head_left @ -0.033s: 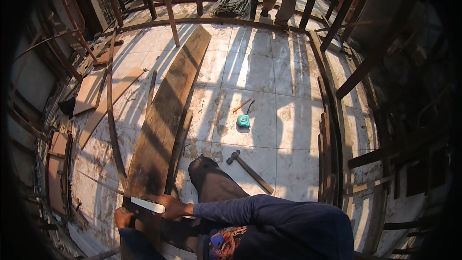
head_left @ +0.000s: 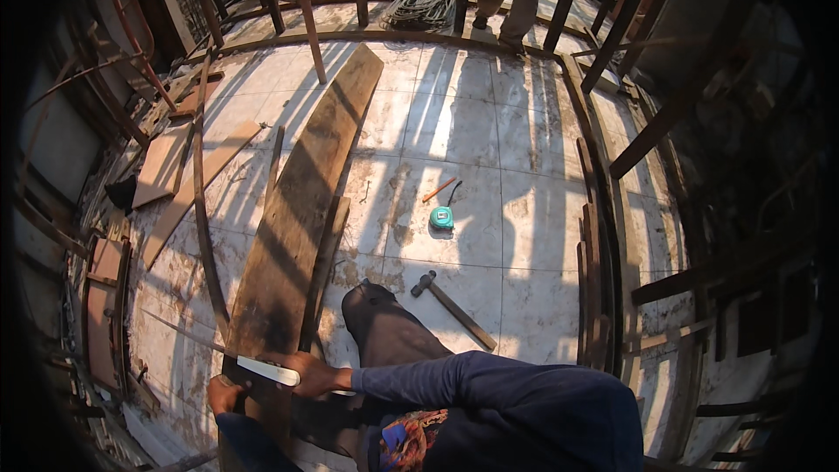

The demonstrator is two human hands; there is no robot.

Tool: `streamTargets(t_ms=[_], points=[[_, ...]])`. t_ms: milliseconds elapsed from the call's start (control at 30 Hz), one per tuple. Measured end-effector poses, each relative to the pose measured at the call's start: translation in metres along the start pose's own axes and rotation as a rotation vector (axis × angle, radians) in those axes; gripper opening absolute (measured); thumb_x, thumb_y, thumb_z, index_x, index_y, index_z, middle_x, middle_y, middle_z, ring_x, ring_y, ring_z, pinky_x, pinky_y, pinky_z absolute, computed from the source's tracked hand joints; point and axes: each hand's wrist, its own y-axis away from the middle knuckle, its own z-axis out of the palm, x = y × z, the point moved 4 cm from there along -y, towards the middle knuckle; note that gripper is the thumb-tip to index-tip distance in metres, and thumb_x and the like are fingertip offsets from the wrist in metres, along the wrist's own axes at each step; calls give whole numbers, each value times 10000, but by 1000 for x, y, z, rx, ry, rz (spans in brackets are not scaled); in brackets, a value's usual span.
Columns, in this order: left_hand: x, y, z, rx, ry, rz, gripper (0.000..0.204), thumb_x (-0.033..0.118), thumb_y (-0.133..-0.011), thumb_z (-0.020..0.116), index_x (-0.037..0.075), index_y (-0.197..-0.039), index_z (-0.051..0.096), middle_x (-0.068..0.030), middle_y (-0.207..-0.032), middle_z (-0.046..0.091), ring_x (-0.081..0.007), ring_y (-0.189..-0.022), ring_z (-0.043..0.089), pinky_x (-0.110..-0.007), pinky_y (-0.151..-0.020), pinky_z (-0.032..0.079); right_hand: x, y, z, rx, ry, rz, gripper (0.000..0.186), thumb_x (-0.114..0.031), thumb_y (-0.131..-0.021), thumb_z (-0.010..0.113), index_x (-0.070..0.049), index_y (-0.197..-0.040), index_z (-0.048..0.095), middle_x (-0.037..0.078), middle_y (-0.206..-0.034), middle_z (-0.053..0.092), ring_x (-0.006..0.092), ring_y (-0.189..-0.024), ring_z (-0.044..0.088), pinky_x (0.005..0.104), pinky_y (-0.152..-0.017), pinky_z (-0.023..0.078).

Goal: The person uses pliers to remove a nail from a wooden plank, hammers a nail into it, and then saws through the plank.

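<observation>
With my right hand (head_left: 313, 378) closed around the white-handled handsaw (head_left: 269, 372) across the long wooden plank (head_left: 297, 201) on the tiled floor (head_left: 542, 306), and my left hand (head_left: 225, 394) curled at the plank's edge, grip unclear, I saw no finished cut, so most sawing seemed left.

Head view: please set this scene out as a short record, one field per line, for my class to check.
Right hand: holds a white-handled tool, likely a saw
Left hand: at the left edge of the long board
On the tiled floor: hammer, teal tape measure, slim orange stick
Far side: bundle of pale cable; another person, standing
Light: sunlit patches and striped shadows
</observation>
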Motion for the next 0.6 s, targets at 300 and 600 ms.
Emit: streamTargets(t_ms=[300,600], points=[[-37,-27,16,-54,151,-45,418,180,-542,916,-18,-842,704,-138,-812,723,-219,-691,690,-342,-665,546,1,-1,3,18,26,-10,590,-154,-820,630,-68,-1367,426,203,-1146,632,373,-999,639,411,-847,512],[-26,-20,7,-27,-134,-82,521,352,-521,908,11,-860,705,-174,-869,714,-329,-823,690,-402,-754,530,-12,-4,0,45,-31,-90,554,-170,-835,651,-29,-1333,454,211,-1131,640,362,-1012,644,394,-842,518]])
